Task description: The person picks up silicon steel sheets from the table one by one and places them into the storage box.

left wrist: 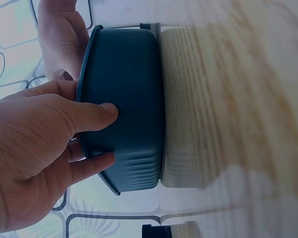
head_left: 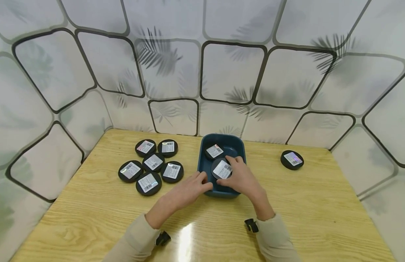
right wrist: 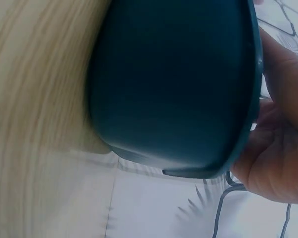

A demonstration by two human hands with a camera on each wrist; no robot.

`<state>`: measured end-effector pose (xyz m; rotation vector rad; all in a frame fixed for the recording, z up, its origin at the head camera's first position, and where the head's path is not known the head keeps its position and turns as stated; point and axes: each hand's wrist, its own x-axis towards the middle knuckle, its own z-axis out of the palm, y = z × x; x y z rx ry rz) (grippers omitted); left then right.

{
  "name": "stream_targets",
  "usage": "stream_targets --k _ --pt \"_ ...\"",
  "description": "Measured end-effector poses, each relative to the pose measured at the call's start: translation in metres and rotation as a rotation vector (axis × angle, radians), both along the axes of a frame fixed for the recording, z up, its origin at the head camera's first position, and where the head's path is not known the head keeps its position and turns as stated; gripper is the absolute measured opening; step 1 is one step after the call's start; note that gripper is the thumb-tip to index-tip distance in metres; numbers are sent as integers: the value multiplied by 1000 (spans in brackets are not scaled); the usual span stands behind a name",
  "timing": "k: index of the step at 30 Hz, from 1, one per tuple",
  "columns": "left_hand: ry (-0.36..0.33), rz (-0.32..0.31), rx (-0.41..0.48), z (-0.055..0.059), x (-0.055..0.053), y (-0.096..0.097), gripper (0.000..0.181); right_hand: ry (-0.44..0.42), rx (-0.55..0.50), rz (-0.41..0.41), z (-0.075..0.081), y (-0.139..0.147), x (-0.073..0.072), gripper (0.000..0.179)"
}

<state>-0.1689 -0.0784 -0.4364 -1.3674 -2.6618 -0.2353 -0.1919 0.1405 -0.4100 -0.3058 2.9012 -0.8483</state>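
Note:
A dark teal plastic bin stands at the back middle of the table. My left hand grips its near left rim; in the left wrist view the thumb lies on the bin's outer wall. Inside the bin, my right hand holds a flat black round disc with a white barcode label, thumb on the near side and fingers on the far side. Behind it in the bin lies another labelled black disc. The bin's wall hides the held disc in the right wrist view.
Several similar labelled black discs, among them one at the front and one in the middle, lie grouped left of the bin. A lone disc is far right. A patterned fabric backdrop rises behind the wooden table.

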Motion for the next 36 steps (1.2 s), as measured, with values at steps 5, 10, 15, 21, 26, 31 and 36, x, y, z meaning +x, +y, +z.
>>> stream_targets --k 5,10,15,21,26,31,36 --pt "29 -8 21 -3 0 1 21 -5 27 30 -4 -2 -3 90" --pt "41 -15 48 -3 0 1 18 -8 17 57 -5 -6 -3 90" --pt "43 -19 53 -1 0 1 18 -30 12 71 -8 -8 -3 90" --pt "44 -21 45 -1 -1 1 18 -40 5 79 -11 -9 -4 87" --pt "45 -21 45 -2 -1 1 18 -51 9 73 -14 -8 -5 87" --pt "43 -18 47 -3 -1 1 19 -70 9 82 -16 -8 -6 84" --pt "30 -15 47 -2 0 0 20 -80 25 87 -17 -10 -7 83"
